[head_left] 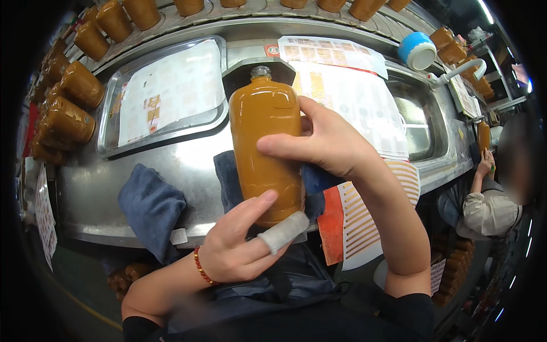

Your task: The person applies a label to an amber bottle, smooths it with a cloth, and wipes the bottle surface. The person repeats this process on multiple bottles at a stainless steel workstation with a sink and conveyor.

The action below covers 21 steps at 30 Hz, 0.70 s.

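An amber-brown glossy bottle [266,125] with a clear threaded neck is held up in front of me, neck pointing away. My right hand [325,137] grips its right side, thumb across the front. Around the bottle's base closes my left hand [245,242], one finger wrapped in a white cover and a red bead bracelet at the wrist. Behind the bottle's neck lies a dark angular plate [233,77]. A dark blue cloth [227,176] shows behind the bottle, and another blue cloth [149,199] drapes over the bench's front edge.
A metal tray [105,134] with label sheets [171,91] sits left on the steel bench [85,188]. More printed sheets [353,108] lie right, beside a sink [419,142]. Brown bottles [71,119] line the left and a back conveyor [211,12]. A co-worker [490,211] works at far right.
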Available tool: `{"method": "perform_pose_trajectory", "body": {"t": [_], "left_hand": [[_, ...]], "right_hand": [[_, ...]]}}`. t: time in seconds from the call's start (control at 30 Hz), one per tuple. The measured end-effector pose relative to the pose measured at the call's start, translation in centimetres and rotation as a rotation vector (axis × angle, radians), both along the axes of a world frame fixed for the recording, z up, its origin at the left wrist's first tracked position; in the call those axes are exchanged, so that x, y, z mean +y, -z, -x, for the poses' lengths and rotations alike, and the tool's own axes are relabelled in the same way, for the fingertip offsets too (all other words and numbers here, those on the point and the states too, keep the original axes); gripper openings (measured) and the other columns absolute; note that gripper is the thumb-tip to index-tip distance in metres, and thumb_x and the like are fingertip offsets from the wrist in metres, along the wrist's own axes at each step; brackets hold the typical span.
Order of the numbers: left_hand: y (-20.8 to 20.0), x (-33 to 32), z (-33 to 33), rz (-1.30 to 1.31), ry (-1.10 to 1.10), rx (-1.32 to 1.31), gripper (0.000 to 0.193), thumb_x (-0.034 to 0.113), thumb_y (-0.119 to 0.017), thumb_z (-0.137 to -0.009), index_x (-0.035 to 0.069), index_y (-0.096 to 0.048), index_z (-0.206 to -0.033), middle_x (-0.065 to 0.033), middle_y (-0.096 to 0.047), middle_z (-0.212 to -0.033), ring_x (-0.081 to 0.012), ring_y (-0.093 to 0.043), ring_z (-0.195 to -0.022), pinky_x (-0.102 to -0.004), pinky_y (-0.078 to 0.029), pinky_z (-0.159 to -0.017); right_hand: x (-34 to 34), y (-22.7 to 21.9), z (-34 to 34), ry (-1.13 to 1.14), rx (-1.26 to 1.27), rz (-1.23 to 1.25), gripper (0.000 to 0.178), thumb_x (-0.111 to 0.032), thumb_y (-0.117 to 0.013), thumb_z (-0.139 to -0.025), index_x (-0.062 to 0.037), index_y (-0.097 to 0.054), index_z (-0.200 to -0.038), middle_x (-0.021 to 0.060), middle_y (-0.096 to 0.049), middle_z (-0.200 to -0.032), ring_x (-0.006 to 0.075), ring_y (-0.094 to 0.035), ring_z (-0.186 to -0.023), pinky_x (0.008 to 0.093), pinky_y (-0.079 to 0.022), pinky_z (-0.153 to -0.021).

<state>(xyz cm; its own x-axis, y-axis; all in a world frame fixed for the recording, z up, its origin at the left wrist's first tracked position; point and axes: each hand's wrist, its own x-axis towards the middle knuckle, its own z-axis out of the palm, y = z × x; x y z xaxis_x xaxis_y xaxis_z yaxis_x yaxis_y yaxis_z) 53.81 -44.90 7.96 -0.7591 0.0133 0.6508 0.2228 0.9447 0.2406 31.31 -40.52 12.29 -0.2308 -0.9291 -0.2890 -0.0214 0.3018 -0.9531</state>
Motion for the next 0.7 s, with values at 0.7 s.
{"method": "perform_pose_trajectory", "body": {"t": [0.7], "left_hand": [[3.2,0.1,-3.7,-0.097,-0.067,0.059,0.031,0.007,-0.079,-0.076,0.015,-0.080,-0.106,-0.0012,-0.072,-0.124,-0.0316,-0.053,-0.126,-0.0423,-0.054,-0.094]], "right_hand": [[1.2,-0.2,-0.2,0.047,-0.187,-0.019,0.104,-0.029,-0.091,-0.076,0.0026,-0.031,-0.154,0.0229,-0.068,-0.119,0.0259,-0.067,-0.113,0.0351,-0.053,-0.096]]}}
